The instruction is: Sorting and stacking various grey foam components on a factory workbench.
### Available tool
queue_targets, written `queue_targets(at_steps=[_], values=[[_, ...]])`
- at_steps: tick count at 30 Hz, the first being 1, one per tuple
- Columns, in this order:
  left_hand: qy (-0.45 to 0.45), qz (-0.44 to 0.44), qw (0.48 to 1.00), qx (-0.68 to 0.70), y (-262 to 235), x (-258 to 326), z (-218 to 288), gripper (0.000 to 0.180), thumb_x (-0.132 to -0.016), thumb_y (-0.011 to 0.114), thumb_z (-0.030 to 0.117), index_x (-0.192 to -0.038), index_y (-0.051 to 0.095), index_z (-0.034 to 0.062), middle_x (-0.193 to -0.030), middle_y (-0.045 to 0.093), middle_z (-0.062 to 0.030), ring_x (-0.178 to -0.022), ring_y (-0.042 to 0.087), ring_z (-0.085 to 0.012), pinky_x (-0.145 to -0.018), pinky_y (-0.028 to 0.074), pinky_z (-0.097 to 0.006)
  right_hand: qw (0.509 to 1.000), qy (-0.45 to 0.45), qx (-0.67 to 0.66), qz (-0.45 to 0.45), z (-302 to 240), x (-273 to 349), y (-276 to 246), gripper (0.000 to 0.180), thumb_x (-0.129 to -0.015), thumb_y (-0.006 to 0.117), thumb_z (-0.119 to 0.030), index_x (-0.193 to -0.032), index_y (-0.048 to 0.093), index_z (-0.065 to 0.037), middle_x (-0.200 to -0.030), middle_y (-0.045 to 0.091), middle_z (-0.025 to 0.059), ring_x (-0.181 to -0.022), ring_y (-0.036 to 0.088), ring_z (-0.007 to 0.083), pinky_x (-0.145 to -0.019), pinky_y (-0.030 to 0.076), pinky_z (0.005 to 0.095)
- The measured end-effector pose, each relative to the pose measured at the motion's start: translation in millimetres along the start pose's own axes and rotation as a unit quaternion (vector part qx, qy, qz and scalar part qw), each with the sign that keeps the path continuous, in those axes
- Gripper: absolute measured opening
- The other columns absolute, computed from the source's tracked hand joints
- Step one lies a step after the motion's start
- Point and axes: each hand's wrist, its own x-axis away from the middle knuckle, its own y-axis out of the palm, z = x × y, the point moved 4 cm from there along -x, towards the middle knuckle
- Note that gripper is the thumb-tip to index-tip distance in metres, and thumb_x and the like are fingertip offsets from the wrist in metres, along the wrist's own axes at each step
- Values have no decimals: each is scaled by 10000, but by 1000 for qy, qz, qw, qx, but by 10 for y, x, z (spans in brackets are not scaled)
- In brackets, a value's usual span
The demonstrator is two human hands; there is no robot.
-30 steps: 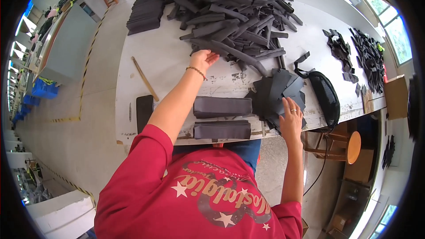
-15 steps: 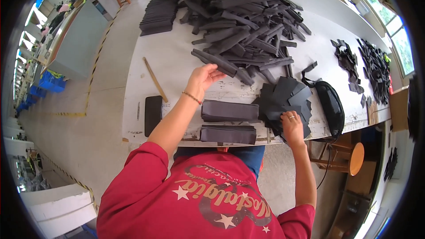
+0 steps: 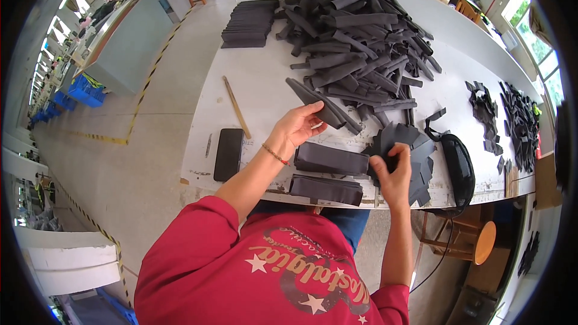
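Note:
My left hand (image 3: 298,127) grips the near end of a long dark grey fabric strip (image 3: 322,107) at the front of a big heap of such strips (image 3: 361,42) on the white table (image 3: 265,84). My right hand (image 3: 394,174) holds a fanned bundle of dark curved fabric pieces (image 3: 409,150) near the table's front edge. Two neat stacks of folded dark strips (image 3: 331,159) (image 3: 326,189) lie between my hands.
A black phone (image 3: 229,154) and a thin wooden stick (image 3: 236,107) lie left of my hands. A flat dark stack (image 3: 250,23) sits far left. A black pouch (image 3: 459,167) and small dark cut pieces (image 3: 521,120) lie right. A wooden stool (image 3: 469,242) stands below the table.
My left hand has drawn back from the heap toward me, pulling one strip out with it. My right hand has stayed on the bundle of curved pieces.

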Motion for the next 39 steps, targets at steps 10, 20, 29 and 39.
queue_targets(at_steps=[10, 20, 29, 39], values=[[89, -85, 992, -31, 197, 146, 109, 237, -912, 644, 158, -1029, 598, -43, -1030, 678, -196, -943, 687, -290, -824, 593, -430, 990, -120, 68, -36, -439, 50, 204, 468, -748, 752, -56, -1196, 618, -46, -1050, 633, 103, -931, 549, 281, -858, 411, 380], [48, -111, 985, -122, 255, 177, 10, 260, -949, 604, 200, -1071, 602, -30, -1035, 691, -178, -880, 709, -248, -759, 606, -366, 980, -160, 118, 1, -562, -75, 212, 317, -720, 749, -48, -1033, 710, -89, -923, 636, 12, -870, 552, 211, -796, 396, 345], [40, -102, 988, -106, 286, 209, -2, 277, -960, 584, 208, -1086, 593, -38, -1040, 689, -195, -883, 711, -274, -730, 609, -373, 949, -234, 209, 33, -675, -38, 233, 276, -713, 746, -40, -978, 714, -111, -908, 628, -7, -846, 566, 204, -772, 403, 350], [57, -104, 988, -103, 377, 336, 29, 296, -939, 617, 188, -1109, 582, -51, -1015, 680, -175, -846, 707, -291, -696, 613, -441, 924, -260, 274, 65, -697, -82, 217, 277, -755, 717, -57, -1021, 709, -131, -940, 630, -11, -871, 571, 203, -789, 408, 359]])
